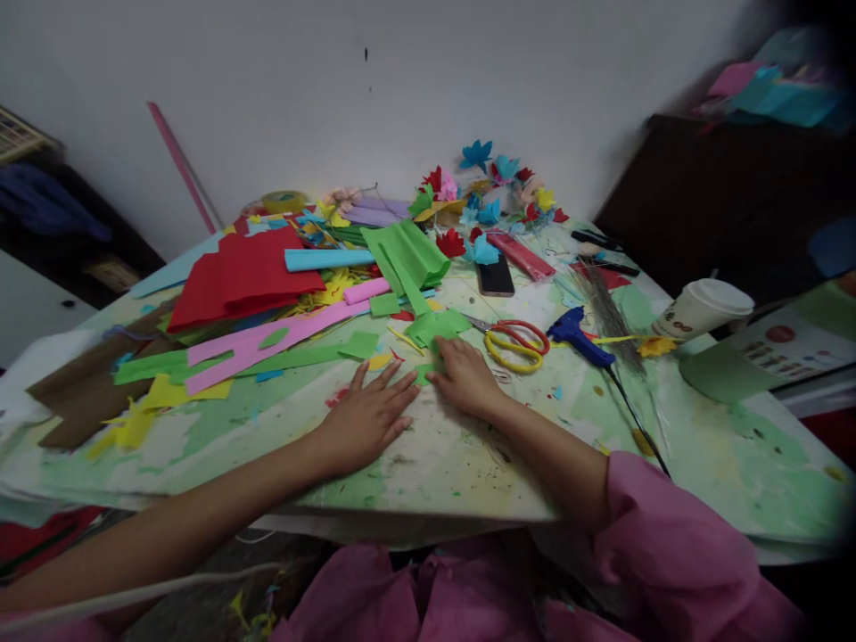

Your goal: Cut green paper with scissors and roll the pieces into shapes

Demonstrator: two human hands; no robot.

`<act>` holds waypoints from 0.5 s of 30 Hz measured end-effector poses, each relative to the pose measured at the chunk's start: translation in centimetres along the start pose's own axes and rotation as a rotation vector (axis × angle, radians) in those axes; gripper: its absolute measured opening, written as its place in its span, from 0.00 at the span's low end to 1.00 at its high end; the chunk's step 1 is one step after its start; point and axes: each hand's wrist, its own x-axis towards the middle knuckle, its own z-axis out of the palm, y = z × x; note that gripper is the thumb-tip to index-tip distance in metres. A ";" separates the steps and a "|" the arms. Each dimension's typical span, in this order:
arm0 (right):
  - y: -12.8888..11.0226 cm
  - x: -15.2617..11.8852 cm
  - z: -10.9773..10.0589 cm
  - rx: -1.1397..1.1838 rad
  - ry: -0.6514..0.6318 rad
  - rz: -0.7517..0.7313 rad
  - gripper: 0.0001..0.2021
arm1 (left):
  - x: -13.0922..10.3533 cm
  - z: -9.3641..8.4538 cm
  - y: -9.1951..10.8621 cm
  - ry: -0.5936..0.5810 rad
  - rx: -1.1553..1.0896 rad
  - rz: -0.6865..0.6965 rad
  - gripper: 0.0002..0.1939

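Note:
My left hand (pixel 367 417) lies flat on the table with its fingers spread, holding nothing. To its right, my right hand (pixel 463 376) has its fingers bent together at small green paper pieces (pixel 438 327); what the fingertips grip, if anything, is hidden. A larger green crepe sheet (pixel 407 254) lies behind, its narrow strip running toward the pieces. Scissors (pixel 514 346) with red and yellow handles rest just right of my right hand. A blue glue gun (pixel 580 335) lies further right.
Red crepe paper (pixel 251 272), pink strips (pixel 267 343) and brown paper (pixel 86 379) cover the left side. Paper flowers (pixel 488 209) and a phone (pixel 496 275) are at the back. A lidded cup (pixel 702 308) and a large container (pixel 762 348) stand at right.

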 end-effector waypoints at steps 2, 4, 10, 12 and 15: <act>0.1 0.0 0.1 0.010 0.021 0.002 0.29 | -0.1 0.1 0.0 0.009 0.004 0.003 0.23; 0.2 0.0 0.2 0.010 0.027 -0.003 0.31 | -0.1 0.4 0.0 0.008 0.004 0.002 0.24; 0.3 0.0 0.2 0.034 0.025 -0.018 0.29 | 0.1 -0.3 0.0 0.009 -0.025 -0.040 0.23; 0.3 0.0 0.1 0.028 0.026 -0.028 0.28 | -0.2 -1.9 1.1 0.064 -0.063 -0.063 0.22; 0.3 0.1 0.0 0.021 -0.011 -0.038 0.28 | -1.9 -4.3 4.1 0.217 -0.232 0.082 0.22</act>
